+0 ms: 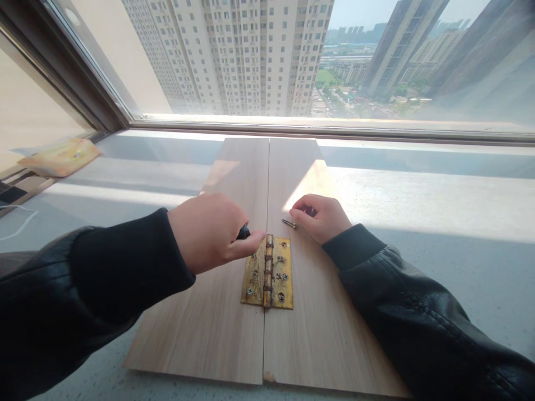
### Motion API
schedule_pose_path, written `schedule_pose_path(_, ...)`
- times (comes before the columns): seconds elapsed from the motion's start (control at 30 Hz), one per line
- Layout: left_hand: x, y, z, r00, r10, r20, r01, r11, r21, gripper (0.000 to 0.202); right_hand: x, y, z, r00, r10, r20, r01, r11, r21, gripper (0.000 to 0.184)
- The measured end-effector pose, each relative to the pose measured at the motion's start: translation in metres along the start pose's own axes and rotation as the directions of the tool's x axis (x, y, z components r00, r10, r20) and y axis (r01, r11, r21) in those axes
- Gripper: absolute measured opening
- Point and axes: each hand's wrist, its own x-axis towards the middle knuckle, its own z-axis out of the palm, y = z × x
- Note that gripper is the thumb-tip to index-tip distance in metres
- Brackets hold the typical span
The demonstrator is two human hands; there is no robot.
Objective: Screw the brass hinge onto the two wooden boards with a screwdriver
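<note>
While left hand (213, 234) grips black handle (243, 231), golden metal hinge (268, 273) lies near-to-far at its near right. Right hand (328, 218) curls, content unclear.

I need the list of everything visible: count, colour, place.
Window: one, brown-framed, at back
Buildings: several, beige-grey, outside
Sill: one, pale, below window
Boards: two, pale brown, on sill
Packet: one, yellow, sill's left
Cable: one, white, left edge
Unclear item: one, black, left edge
Hinge: one, brassy, across boards
Hinge screws: several, silvery, in hinge
Loose screw: one, silvery, on boards
Held item: one, black, left hand
Left hand: one, black-sleeved, by hinge
Right hand: one, black-sleeved, near loose screw
</note>
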Motion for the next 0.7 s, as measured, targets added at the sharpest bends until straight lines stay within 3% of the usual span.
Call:
schedule_pose_path(0.27,0.006,-0.021,0.002,0.983,0.179,0.051,-0.177,0.983,-0.044,0.054,0.0,0.0,0.0,1.0,-0.011,0.001,0.011,1.0,0.004,0.013)
schedule_pose_path(0.4,0.001,-0.03,0.006,0.918,0.396,0.005,-0.396,0.918,-0.019,0.044,0.0,0.0,0.0,1.0,-0.016,0.003,0.016,1.0,0.008,0.013)
schedule_pose_path(0.47,-0.003,-0.032,0.006,0.9,0.436,0.0,-0.436,0.9,-0.003,0.042,0.0,-0.001,0.0,1.0,-0.018,0.0,0.018,1.0,0.008,0.013)
schedule_pose_path(0.53,-0.007,-0.03,0.004,0.935,0.354,0.005,-0.354,0.935,0.008,0.047,0.0,-0.001,0.0,1.0,-0.018,-0.002,0.018,1.0,0.009,0.013)
schedule_pose_path(0.6,-0.01,-0.025,0.002,0.983,0.181,-0.009,-0.181,0.983,0.039,0.055,0.0,0.0,0.0,1.0,-0.018,-0.007,0.018,1.0,0.011,0.013)
schedule_pose_path(0.7,-0.012,-0.016,-0.001,0.998,-0.053,-0.045,0.057,0.994,0.097,0.064,0.001,0.003,0.002,0.999,-0.024,-0.029,0.025,0.999,0.021,0.013)
